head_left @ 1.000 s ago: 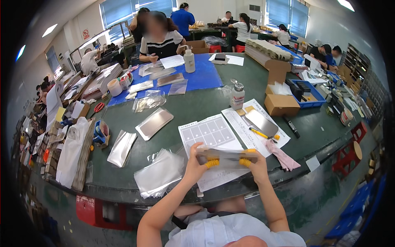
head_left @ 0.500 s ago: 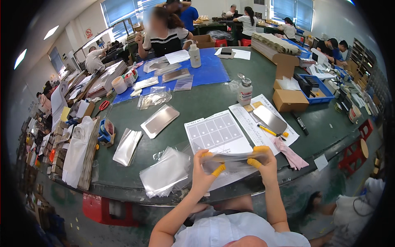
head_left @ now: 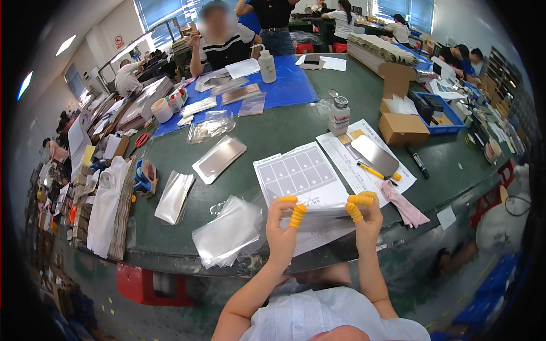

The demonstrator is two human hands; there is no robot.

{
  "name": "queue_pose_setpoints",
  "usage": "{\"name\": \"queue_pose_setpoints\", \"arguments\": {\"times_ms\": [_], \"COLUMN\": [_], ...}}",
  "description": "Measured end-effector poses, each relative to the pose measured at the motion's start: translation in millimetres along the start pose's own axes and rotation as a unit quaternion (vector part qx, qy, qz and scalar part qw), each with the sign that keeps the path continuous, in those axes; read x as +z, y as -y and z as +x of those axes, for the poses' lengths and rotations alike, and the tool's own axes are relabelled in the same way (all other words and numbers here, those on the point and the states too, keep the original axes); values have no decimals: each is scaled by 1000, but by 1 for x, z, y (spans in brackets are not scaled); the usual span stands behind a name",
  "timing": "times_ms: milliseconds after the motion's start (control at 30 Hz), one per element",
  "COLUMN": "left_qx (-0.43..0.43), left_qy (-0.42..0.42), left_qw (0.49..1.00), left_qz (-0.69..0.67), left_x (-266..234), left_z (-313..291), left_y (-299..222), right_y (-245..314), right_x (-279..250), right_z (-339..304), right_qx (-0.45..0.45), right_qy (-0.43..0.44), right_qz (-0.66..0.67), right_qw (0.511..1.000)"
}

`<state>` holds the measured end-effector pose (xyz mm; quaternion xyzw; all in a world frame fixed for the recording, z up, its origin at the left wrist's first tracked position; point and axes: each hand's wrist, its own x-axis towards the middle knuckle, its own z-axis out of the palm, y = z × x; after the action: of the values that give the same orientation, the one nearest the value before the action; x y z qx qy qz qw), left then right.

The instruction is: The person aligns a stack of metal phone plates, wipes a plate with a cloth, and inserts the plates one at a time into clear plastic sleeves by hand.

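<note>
Sheets [head_left: 326, 211] now straighter between fingers [head_left: 297, 216]

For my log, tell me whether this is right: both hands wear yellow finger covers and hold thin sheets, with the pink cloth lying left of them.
The side is wrong: the head view shows the pink cloth lying right of the left hand and right hand. Both do wear yellow finger covers and hold thin sheets.
</note>
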<state>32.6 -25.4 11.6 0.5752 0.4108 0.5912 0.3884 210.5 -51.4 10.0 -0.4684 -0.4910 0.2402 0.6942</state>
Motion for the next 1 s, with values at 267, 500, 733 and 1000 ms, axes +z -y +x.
{"name": "queue_pose_setpoints", "arguments": {"times_ms": [267,500,733,1000], "left_qx": [-29,25,-70,-84], "left_qy": [-29,43,60,143], "left_qw": [990,998,990,980], "left_qz": [-133,-27,-110,-110], "left_x": [4,1,-1,-4], "left_z": [-16,-17,-16,-13], "left_y": [11,11,11,15], "right_y": [-10,-9,-25,-17], "right_x": [5,12,2,6], "right_z": [-13,-12,-20,-22], "right_qx": [-10,51,78,85], "right_qy": [-67,-116,-116,-123], "right_qz": [35,71,82,127], "right_qw": [997,989,987,981]}}
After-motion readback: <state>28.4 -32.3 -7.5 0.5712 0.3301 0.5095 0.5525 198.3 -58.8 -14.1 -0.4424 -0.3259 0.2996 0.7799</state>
